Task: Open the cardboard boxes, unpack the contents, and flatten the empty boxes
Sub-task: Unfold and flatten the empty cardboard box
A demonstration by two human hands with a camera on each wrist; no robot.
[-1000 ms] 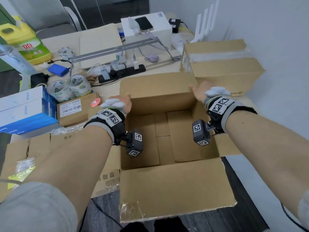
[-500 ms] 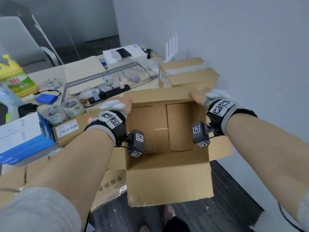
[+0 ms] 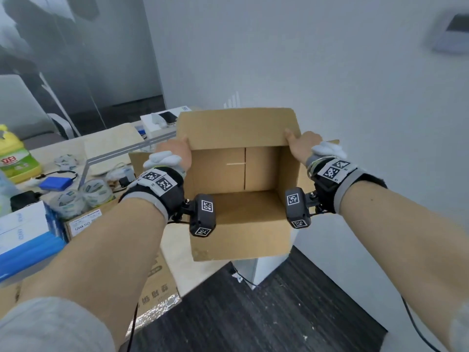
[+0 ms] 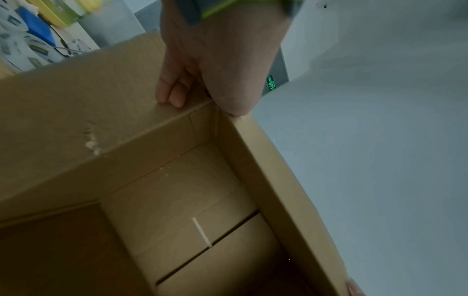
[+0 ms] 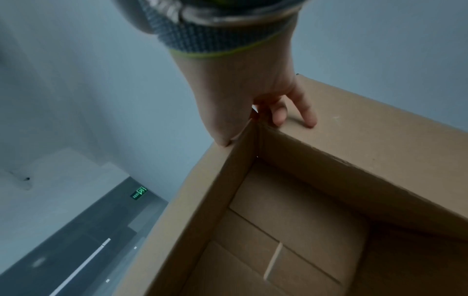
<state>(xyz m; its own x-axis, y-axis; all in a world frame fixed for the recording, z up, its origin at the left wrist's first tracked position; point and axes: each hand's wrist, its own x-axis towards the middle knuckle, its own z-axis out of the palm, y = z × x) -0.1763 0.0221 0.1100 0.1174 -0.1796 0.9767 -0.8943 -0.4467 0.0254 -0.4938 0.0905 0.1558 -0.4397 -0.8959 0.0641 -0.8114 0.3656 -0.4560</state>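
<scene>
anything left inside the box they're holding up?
Nothing visible inside the cardboard box: only bare walls and the closed bottom flaps with a seam. The near-left interior corner is hidden behind the left wrist camera.

The open brown cardboard box [image 3: 241,174] hides the fingertips of both hands behind its top flap in the head view. Its near walls run off the lower edge of both wrist views. A yellow plastic detergent bottle [image 3: 14,153] is cut by the left edge. The white label [image 3: 85,224] on a small carton is too blurred to read.
</scene>
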